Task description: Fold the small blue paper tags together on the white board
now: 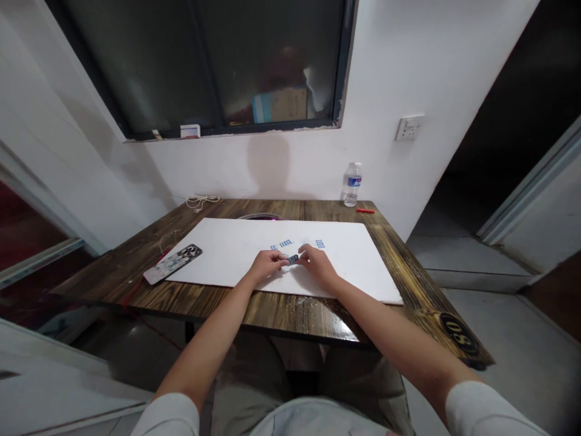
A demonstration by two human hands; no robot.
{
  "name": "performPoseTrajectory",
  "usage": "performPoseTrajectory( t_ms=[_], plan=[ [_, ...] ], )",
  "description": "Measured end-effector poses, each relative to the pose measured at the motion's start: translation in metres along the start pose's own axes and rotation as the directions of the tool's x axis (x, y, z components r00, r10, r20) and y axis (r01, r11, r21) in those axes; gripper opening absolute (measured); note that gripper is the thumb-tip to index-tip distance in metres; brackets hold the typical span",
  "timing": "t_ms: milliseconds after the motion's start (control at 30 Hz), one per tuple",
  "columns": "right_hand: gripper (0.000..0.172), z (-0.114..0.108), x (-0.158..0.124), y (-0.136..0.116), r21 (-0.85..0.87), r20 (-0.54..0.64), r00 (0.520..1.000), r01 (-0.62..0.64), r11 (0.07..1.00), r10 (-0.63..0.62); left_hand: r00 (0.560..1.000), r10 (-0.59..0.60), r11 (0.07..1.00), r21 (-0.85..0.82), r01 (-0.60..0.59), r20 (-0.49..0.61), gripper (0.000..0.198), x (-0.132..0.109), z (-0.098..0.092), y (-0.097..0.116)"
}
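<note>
My left hand (pixel 267 264) and my right hand (pixel 318 264) meet over a white board (pixel 227 254) on a wooden table (pixel 281 309). Both pinch one small blue-striped piece (pixel 293 259) between their fingertips, just above the board. Three similar small blue pieces lie on the board beyond the hands: one (pixel 273 247) at the left, one (pixel 285 243) in the middle, one (pixel 320 244) at the right.
A phone (pixel 172 264) lies on the board's left edge. A water bottle (pixel 351 184) and a red pen (pixel 365 211) stand at the table's back right, a coiled white cord (pixel 200 201) at the back left. A wall socket (pixel 409 128) is above.
</note>
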State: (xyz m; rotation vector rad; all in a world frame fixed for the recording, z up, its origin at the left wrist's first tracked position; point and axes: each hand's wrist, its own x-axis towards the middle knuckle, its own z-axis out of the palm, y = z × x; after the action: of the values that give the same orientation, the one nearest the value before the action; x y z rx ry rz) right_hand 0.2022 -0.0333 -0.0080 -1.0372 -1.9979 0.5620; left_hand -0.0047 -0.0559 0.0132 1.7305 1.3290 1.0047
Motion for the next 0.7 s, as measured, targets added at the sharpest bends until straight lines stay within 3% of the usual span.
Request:
performPoseTrajectory(
  t_ms=[300,533,700],
  plan=[
    [0.028,0.0018,-0.0007,0.0012,0.076,0.027,1.000,-0.007,0.997,0.005,0.995,0.069,0.985,0.152,-0.080,0.076,0.028,-0.0026,0.0011,0.0024],
    [0.027,0.0018,0.0010,0.0041,0.032,0.006,1.000,0.020,0.999,-0.020,0.992,0.087,0.990,0.106,-0.096,0.087,0.027,-0.0032,-0.0017,0.0059],
    [0.022,0.0038,0.0029,0.0051,0.118,0.030,0.999,0.032,0.992,-0.036,0.997,0.042,0.998,0.045,-0.045,0.068,0.032,-0.0029,-0.0022,0.0044]
  ],
)
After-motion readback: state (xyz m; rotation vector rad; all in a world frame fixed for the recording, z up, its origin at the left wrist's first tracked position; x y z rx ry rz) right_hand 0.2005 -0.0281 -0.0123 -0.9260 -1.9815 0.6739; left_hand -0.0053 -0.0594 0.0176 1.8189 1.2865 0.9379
